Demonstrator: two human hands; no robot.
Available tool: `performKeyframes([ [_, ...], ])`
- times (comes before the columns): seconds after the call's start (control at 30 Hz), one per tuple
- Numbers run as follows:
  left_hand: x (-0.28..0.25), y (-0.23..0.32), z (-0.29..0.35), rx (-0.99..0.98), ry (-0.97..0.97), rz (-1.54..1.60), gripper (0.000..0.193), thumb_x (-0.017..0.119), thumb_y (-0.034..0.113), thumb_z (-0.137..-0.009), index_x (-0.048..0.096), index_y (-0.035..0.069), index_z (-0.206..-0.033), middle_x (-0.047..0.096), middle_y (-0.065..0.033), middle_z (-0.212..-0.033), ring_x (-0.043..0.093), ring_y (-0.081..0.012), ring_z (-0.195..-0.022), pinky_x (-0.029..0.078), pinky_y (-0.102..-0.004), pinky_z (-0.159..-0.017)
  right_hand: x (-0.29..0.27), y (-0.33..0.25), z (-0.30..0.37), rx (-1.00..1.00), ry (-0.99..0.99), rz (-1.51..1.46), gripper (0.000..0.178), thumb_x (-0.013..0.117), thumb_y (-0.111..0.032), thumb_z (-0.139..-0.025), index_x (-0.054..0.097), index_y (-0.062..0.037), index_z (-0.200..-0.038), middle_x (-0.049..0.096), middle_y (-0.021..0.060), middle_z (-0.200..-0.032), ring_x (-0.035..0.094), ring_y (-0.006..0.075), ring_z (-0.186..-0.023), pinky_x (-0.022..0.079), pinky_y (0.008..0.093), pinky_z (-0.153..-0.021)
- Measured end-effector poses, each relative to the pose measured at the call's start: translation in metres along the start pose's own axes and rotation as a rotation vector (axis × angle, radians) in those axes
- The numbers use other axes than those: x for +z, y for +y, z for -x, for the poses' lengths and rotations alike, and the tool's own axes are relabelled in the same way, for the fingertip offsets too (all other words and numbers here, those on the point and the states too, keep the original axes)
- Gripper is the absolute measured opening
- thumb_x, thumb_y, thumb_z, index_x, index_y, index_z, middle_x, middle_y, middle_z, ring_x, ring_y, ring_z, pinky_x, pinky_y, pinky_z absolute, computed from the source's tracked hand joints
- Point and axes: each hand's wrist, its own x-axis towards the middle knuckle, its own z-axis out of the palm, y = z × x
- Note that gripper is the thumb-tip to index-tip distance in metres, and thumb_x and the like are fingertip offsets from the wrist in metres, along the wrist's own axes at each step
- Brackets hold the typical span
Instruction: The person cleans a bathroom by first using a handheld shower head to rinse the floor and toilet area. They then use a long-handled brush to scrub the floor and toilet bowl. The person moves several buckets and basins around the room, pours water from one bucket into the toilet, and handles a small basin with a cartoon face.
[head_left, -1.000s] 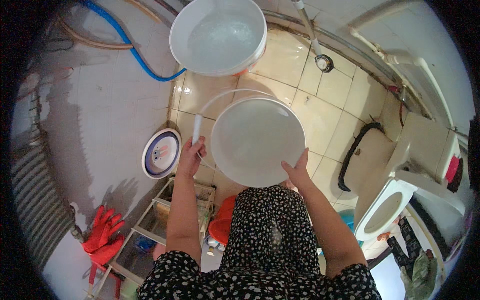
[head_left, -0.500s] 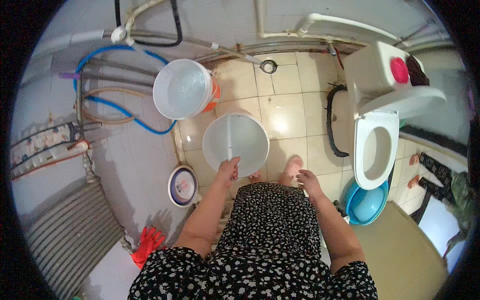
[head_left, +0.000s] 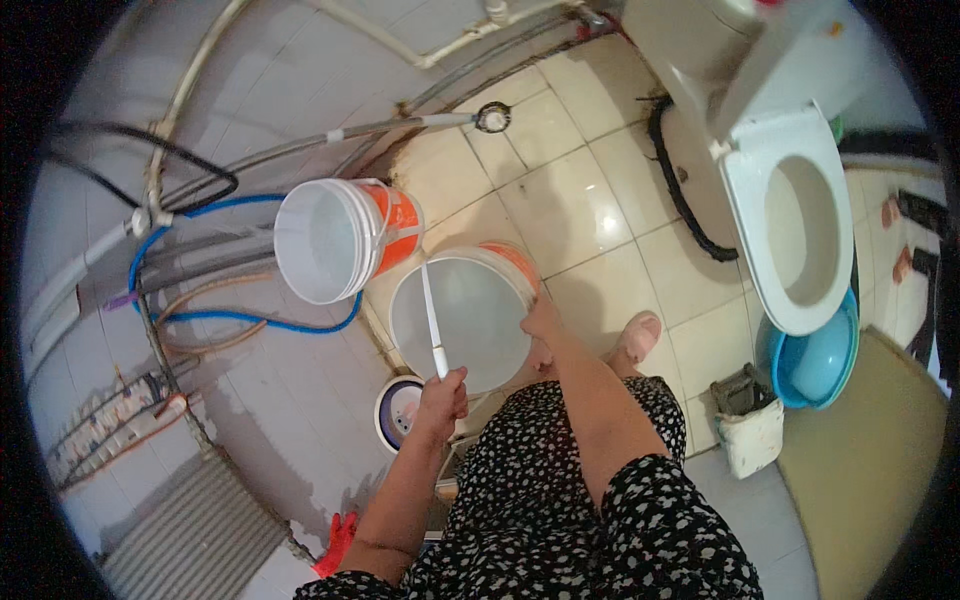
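Note:
My left hand (head_left: 442, 402) is closed around a long white stick-like tool (head_left: 433, 312) with a thicker grip and a slim far part, whose exact kind I cannot make out. It reaches across the mouth of a large bucket (head_left: 455, 262) with cloudy water inside and orange on its outer side. On that bucket's right rim, my right hand (head_left: 542, 318) is closed, its fingertips partly hidden. A second white and orange bucket (head_left: 400, 228) stands just beyond to the left, tilted in view, with clear water in it.
A blue hose (head_left: 250, 322) loops at the wall. A round white-and-blue lid or basin (head_left: 388, 420) lies near the bucket. To the right are a toilet (head_left: 745, 230), a blue basin (head_left: 850, 345) and a small bin (head_left: 752, 440). A floor drain (head_left: 493, 117) lies ahead.
My right hand has gone from hanging free beside my dress to the bucket's right rim. The left hand still holds the white tool. The view has turned and shifted.

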Motion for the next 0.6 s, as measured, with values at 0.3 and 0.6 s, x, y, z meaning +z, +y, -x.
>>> performKeyframes([
  [0.3, 0.046, 0.02, 0.019, 0.06, -0.064, -0.506, 0.026, 0.059, 0.023, -0.081, 0.043, 0.01, -0.065, 0.038, 0.0043, -0.05, 0.03, -0.006, -0.038, 0.023, -0.0243, -0.035, -0.08, 0.015, 0.078, 0.154, 0.085, -0.318, 0.056, 0.06, -0.005, -0.063, 0.04, 0.0032, -0.116, 0.056, 0.021, -0.097, 0.056, 0.0335, -0.093, 0.044, 0.0391, -0.081],
  [0.6, 0.149, 0.014, 0.122, 0.233, -0.414, -1.167, 0.034, 0.052, 0.031, -0.085, 0.052, -0.003, -0.083, 0.053, -0.0096, -0.063, 0.051, -0.0205, -0.061, 0.042, -0.0333, -0.059, -0.197, 0.057, 0.235, 0.074, 0.352, -0.588, 0.051, 0.058, -0.002, -0.062, 0.042, 0.0046, -0.11, 0.056, 0.0172, -0.096, 0.056, 0.0275, -0.089, 0.044, 0.0342, -0.079],
])
